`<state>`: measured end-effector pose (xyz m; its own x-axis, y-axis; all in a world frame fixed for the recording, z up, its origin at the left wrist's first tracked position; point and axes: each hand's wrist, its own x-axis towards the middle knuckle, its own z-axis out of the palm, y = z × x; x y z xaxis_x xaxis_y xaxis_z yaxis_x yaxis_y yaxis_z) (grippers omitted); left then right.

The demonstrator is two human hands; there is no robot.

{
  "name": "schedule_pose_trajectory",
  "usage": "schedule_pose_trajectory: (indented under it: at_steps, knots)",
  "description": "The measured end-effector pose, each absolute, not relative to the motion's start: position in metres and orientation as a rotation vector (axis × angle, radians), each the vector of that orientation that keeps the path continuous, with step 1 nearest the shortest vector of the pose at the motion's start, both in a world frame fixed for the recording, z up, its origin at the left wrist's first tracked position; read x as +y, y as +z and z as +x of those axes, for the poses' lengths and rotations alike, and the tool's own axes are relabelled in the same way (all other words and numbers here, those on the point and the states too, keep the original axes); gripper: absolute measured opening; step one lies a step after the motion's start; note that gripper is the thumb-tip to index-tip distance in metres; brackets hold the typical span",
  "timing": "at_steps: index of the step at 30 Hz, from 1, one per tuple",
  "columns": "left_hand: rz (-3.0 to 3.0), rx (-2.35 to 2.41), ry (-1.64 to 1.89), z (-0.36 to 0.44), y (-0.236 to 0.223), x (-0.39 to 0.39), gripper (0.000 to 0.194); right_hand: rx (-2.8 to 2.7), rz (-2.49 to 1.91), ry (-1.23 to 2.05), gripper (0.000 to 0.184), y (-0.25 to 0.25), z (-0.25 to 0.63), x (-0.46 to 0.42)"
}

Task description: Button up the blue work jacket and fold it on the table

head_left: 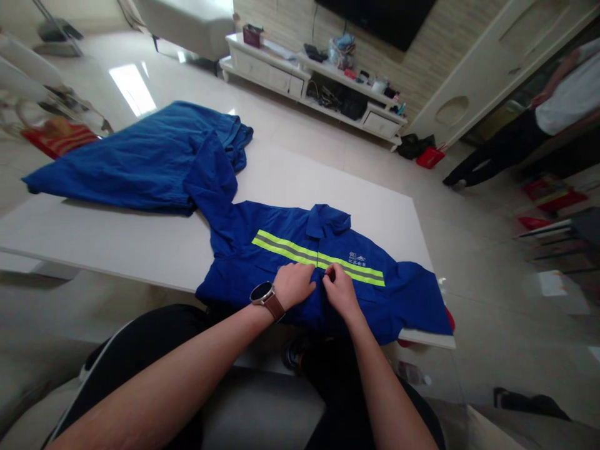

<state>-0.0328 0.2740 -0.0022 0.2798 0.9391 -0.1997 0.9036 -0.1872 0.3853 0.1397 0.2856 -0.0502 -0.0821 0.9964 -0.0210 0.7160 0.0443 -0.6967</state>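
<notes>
A blue work jacket (281,231) with a yellow-green reflective stripe (290,249) across the chest lies front-up on the white table (117,237). My left hand (294,284), a watch on its wrist, and my right hand (340,289) meet at the jacket's front opening just below the stripe. Both pinch the cloth there with curled fingers. One sleeve runs up and left toward a second blue garment (135,156) spread on the table's far left.
A white TV cabinet (304,81) cluttered with small items stands against the far wall. Another person (539,125) stands at the right by a doorway. A red bag (430,157) sits on the floor. My knees are under the table's near edge.
</notes>
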Motion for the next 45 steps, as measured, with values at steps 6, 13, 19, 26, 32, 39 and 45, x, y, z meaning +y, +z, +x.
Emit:
schedule_pose_trajectory:
  at_steps: [6,13,19,26,32,39,45]
  knots:
    - [2.074,1.671,0.244,-0.027,-0.006,0.275,0.035,-1.688,-1.446,0.965,0.017,-0.052,0.136,0.289]
    - [2.055,1.681,0.349,-0.025,-0.007,0.277,0.036,-1.635,-1.368,1.064,0.014,-0.049,0.135,0.291]
    - [2.071,1.672,0.407,-0.025,-0.01,0.279,0.031,-1.588,-1.35,1.13,0.017,-0.04,0.136,0.292]
    - [2.042,1.635,0.397,-0.026,-0.008,0.282,0.014,-1.683,-1.415,1.082,0.021,-0.03,0.139,0.294]
    - [2.052,1.617,0.392,-0.026,-0.004,0.284,0.021,-1.819,-1.536,0.884,0.014,-0.024,0.14,0.286]
    - [2.063,1.617,0.403,-0.028,-0.005,0.285,0.023,-1.783,-1.504,0.96,0.027,-0.027,0.152,0.291]
    - [2.073,1.604,0.399,-0.03,-0.007,0.287,0.021,-1.706,-1.497,1.016,0.027,-0.034,0.152,0.297]
